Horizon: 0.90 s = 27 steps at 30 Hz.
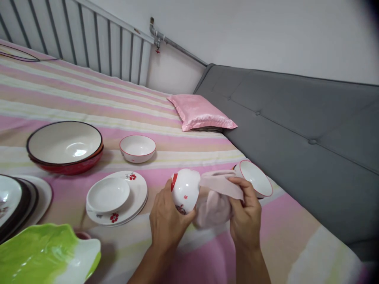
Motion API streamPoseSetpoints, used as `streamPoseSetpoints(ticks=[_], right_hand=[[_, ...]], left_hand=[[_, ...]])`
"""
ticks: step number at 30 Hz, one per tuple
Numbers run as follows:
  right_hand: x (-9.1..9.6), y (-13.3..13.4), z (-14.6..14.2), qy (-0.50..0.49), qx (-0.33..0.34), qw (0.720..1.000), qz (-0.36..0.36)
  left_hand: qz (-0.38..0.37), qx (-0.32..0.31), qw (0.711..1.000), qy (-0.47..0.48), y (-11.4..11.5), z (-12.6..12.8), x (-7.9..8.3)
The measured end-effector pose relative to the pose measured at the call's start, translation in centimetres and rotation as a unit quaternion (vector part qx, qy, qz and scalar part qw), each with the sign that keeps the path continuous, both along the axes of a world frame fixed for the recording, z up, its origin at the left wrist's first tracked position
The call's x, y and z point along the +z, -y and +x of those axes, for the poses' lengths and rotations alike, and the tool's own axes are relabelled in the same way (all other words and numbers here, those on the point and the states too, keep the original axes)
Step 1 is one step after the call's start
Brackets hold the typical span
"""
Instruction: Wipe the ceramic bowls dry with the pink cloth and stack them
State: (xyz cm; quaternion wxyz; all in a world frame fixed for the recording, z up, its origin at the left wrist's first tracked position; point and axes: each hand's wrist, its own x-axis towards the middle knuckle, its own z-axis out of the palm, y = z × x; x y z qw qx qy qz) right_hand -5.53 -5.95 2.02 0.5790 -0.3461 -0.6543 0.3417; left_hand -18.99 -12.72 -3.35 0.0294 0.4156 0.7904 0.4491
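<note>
In the head view my left hand [170,215] is closed around a small white bowl [186,189] with red markings, held tilted on its side above the striped bedsheet. Just right of it, my right hand [245,213] pinches a pale pink cloth [216,205], which hangs down in folds beside the bowl. Behind the right hand, a white bowl with a red rim [256,179] leans over near the bed's edge, its near side partly hidden. A similar shallow bowl [137,148] sits upright farther back.
White plates with red flowers [139,193] carry a small white dish [108,194]. A large red bowl [66,167], dark-rimmed plates [29,193] and a green leaf-shaped dish [38,252] lie to the left. A pink pillow [201,112] rests by the grey padded headboard [281,126].
</note>
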Motion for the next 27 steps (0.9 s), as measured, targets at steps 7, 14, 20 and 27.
streamPoseSetpoints(ticks=[7, 14, 20, 27], right_hand=[[0.6, 3.2, -3.1, 0.366, 0.149, 0.901, 0.176], [-1.5, 3.4, -4.7, 0.433, 0.046, 0.878, 0.2], [-2.3, 1.8, -4.1, 0.364, -0.024, 0.916, 0.168], [-2.4, -0.9, -1.9, 0.235, 0.018, 0.971, 0.033]], left_hand=[[0.04, -0.07, 0.995, 0.058, 0.4, -0.6, -0.2], [0.026, -0.081, 0.995, 0.054, 0.3, -0.6, -0.1], [0.045, -0.142, 0.985, -0.081, -0.1, -0.2, -0.7], [0.018, -0.206, 0.976, -0.073, 0.1, -0.1, -0.1]])
